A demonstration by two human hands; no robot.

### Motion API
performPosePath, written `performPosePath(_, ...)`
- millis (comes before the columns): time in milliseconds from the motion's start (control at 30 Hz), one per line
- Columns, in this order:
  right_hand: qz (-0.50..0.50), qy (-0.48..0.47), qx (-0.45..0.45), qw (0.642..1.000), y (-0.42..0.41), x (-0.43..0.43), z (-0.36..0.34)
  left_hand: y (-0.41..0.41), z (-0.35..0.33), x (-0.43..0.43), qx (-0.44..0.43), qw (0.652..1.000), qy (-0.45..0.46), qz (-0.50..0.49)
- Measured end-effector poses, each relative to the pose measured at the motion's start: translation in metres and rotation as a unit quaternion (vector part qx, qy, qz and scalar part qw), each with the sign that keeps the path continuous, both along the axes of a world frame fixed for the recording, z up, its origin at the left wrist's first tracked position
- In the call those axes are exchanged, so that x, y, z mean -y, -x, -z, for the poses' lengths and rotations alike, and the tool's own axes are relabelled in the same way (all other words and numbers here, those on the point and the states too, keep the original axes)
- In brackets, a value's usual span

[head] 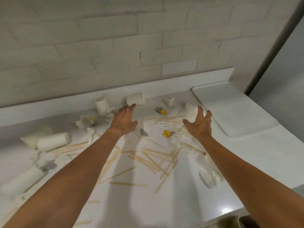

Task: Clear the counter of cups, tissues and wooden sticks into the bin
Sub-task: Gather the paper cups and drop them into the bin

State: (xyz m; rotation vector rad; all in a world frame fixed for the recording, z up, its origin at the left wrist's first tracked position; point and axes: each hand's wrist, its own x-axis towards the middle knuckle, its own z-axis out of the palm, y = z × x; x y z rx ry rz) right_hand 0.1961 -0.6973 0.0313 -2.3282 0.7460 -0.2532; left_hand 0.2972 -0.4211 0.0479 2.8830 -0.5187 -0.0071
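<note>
While paper cups lie tipped at the left end of the counter, wooden sticks sprawl across its middle among crumpled tissues; the left hand stretches forward, fingers spread and holding nothing, its tips just beside, perhaps touching, a toppled cup by the back ledge; the right hand hovers, fingers splayed and curved, over a tissue wad, gripping nothing; a white tray sits far right.
</note>
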Motion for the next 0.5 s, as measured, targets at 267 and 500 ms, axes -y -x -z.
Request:
performPosePath(267,0.013,0.009,-0.029,0.999,-0.04,0.022,0.018,-0.067,0.008,0.024,-0.025,0.999,-0.026,-0.019)
performPosePath(500,-0.019,0.01,-0.035,0.999,-0.055,0.027,0.029,-0.12,0.024,0.037,-0.013,1.0,-0.019,-0.009)
